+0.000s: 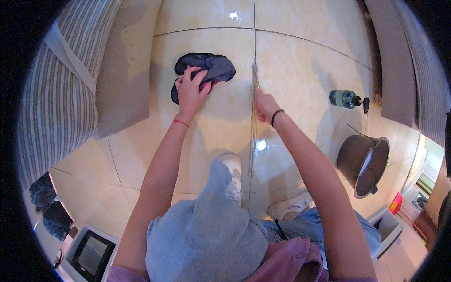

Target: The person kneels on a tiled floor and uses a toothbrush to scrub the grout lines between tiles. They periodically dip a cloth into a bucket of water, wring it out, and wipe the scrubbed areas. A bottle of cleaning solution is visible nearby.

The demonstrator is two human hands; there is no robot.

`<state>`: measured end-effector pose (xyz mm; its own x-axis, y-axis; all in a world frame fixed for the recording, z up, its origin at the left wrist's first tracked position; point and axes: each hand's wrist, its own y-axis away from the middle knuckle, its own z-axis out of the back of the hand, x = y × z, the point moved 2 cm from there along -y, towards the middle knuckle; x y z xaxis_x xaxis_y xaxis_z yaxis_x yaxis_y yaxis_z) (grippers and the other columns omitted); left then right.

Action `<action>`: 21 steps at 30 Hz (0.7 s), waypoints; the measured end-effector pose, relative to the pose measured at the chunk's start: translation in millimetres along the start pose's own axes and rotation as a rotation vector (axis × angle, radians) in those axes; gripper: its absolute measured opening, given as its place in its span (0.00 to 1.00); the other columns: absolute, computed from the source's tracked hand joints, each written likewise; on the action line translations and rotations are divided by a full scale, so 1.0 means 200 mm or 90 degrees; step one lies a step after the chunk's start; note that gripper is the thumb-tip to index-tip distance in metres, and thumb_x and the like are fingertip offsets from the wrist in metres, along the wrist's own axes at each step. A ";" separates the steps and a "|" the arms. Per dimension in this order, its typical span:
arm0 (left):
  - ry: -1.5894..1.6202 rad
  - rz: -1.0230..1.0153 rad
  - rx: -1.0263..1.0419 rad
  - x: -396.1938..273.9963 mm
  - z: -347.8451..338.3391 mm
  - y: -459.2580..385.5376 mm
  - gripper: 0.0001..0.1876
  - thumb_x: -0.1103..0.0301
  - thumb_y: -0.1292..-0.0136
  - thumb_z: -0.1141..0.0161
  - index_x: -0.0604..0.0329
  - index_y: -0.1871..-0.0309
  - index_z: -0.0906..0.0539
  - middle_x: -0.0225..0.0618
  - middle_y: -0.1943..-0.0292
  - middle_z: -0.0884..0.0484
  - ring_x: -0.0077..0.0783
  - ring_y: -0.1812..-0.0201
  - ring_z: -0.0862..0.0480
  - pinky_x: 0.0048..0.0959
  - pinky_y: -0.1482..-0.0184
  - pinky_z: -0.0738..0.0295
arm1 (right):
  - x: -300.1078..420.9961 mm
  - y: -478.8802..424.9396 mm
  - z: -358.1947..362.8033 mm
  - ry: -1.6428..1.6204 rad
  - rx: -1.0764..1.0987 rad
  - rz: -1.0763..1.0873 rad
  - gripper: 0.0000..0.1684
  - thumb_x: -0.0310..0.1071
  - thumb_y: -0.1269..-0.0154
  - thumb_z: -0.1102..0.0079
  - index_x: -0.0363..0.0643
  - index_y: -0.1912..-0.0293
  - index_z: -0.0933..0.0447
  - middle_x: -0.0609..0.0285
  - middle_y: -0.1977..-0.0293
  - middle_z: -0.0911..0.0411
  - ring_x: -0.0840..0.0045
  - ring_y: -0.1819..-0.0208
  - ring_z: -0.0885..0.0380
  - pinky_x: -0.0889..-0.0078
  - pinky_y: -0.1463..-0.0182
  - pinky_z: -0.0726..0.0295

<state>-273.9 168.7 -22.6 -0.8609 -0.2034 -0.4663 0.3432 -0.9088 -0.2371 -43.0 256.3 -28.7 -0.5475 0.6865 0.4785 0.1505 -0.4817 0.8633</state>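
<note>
A dark, padded fabric item [222, 67], perhaps a pair of slippers, lies on the tiled floor with a bit of pink lining showing. My left hand [192, 86] is on it, fingers spread and bent against the fabric; a red cord is around the wrist. To the right, my right hand [266, 105] is closed around a thin, light-coloured stick-like thing [255, 70] whose upper end points away from me. Long thin strands run down from near that hand along the floor joint; whether they belong to the held thing I cannot tell.
A green pump bottle [343, 98] lies on its side at the right, with a dark bucket [352, 151] tipped over below it. Fabric-covered furniture [123, 70] borders both sides. A grey container [75, 243] holding a dark-framed device stands lower left. My white shoes [232, 167] are on the floor.
</note>
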 end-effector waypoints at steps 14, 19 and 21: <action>0.024 -0.014 -0.019 -0.02 0.02 0.00 0.20 0.61 0.48 0.31 0.49 0.49 0.18 0.36 0.46 0.25 0.45 0.38 0.28 0.44 0.44 0.37 | -0.03 0.04 0.01 -0.082 0.049 -0.073 0.33 0.62 0.27 0.62 0.45 0.77 0.35 0.66 0.86 0.40 0.76 0.90 0.44 0.69 0.88 0.47; 0.040 -0.019 -0.019 -0.03 -0.01 -0.02 0.20 0.61 0.48 0.31 0.49 0.50 0.18 0.36 0.46 0.25 0.45 0.38 0.28 0.44 0.44 0.37 | 0.10 -0.05 0.06 -0.144 0.077 -0.051 0.31 0.62 0.27 0.62 0.49 0.78 0.36 0.67 0.87 0.41 0.77 0.90 0.46 0.70 0.88 0.49; 0.031 -0.017 -0.019 -0.01 -0.01 -0.02 0.21 0.61 0.48 0.31 0.49 0.50 0.18 0.36 0.46 0.25 0.45 0.38 0.28 0.44 0.44 0.37 | 0.00 0.00 0.04 -0.107 0.077 -0.066 0.31 0.63 0.27 0.62 0.48 0.76 0.36 0.68 0.87 0.42 0.78 0.90 0.47 0.70 0.87 0.49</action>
<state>-272.1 173.1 -22.0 -0.8508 -0.1603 -0.5004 0.3319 -0.9022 -0.2753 -37.5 261.2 -27.8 -0.4214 0.8153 0.3971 0.2039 -0.3415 0.9175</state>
